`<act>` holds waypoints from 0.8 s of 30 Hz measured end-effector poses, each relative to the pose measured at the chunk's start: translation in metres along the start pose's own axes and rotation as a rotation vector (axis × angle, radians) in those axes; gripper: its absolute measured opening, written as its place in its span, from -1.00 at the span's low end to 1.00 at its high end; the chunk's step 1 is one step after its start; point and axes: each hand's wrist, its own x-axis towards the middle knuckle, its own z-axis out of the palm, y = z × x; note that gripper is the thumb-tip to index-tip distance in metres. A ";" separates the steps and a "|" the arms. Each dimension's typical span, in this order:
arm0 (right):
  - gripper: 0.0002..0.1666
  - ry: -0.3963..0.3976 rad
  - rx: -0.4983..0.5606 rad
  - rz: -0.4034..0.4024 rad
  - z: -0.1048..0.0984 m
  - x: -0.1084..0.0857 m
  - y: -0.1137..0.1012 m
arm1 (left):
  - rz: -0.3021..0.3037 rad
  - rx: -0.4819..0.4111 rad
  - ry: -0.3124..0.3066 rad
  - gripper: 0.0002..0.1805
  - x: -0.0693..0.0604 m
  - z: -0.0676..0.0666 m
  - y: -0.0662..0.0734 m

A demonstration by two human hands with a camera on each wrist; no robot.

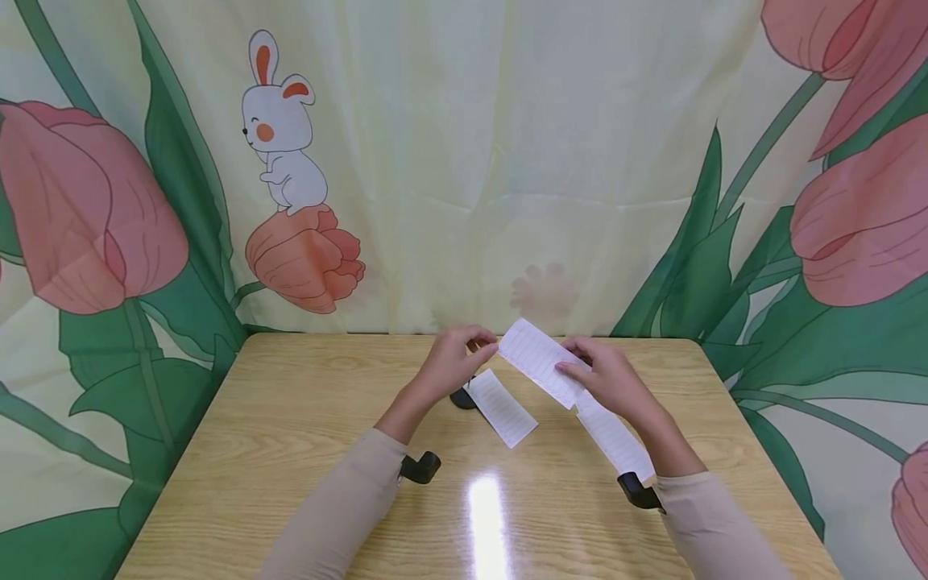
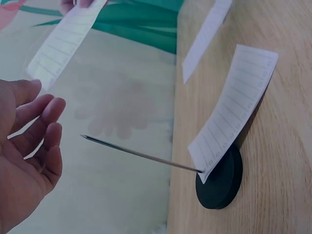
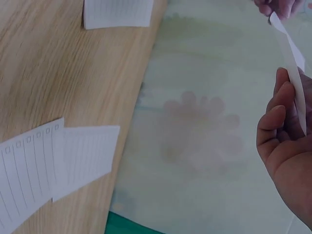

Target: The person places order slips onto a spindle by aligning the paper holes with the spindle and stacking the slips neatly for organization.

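In the head view my right hand holds a white lined paper slip above the table, thumb on its face and fingers behind. My left hand pinches the slip's far left corner between thumb and forefinger. Below the left hand stands a bill spike with a round black base and a thin pointed metal rod. Another lined slip is pierced by the rod near one end and lies low against the base. The head view hides most of the rod behind my left hand.
Overlapping lined slips lie on the wooden table under my right forearm. A curtain printed with tulips and a rabbit hangs along the table's back edge. Black wrist cameras sit at both cuffs.
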 end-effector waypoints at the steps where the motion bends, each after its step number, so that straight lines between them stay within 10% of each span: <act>1: -0.76 -0.002 0.004 0.000 0.001 0.000 -0.001 | -0.005 -0.006 0.002 -0.84 0.000 0.000 0.000; 24: -0.76 -0.013 0.091 0.048 0.027 0.005 -0.004 | -0.173 -0.069 0.021 -0.88 0.002 -0.006 -0.005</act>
